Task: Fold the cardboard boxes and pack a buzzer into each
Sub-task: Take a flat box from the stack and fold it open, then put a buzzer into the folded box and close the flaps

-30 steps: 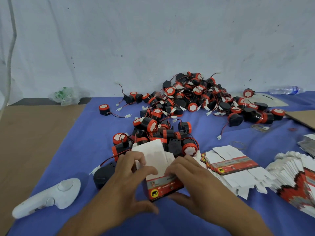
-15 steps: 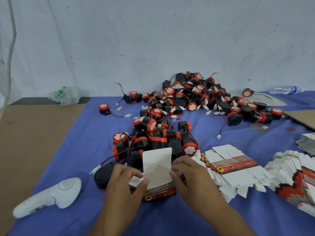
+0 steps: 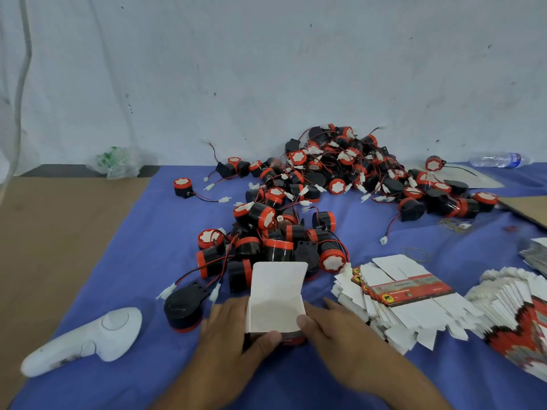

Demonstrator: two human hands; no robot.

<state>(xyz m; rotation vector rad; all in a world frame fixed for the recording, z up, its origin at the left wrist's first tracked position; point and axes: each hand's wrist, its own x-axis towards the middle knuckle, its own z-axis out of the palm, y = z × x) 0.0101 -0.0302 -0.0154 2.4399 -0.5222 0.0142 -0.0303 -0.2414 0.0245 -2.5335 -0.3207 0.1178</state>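
Observation:
A small cardboard box (image 3: 276, 300) stands upright on the blue cloth, its white lid flap raised and its red printed side facing me. My left hand (image 3: 233, 335) grips its left side with the thumb across the front. My right hand (image 3: 334, 329) holds its right side, thumb on the front edge. A black and orange buzzer (image 3: 183, 306) lies on its side just left of the box. Behind the box spreads a big heap of buzzers (image 3: 325, 184) with red and black wires. Flat unfolded boxes (image 3: 405, 294) are stacked to the right.
A white hand controller (image 3: 85, 340) lies at the front left on the blue cloth (image 3: 148, 247). More flat boxes (image 3: 521, 315) fan out at the far right. Loose rubber bands (image 3: 416, 253), a water bottle (image 3: 497, 159) and a crumpled plastic bag (image 3: 118, 161) sit toward the back wall.
The box has been set upright with its lid flap raised; both hands slid down from the top flaps to its sides. The buzzer at the left is now uncovered.

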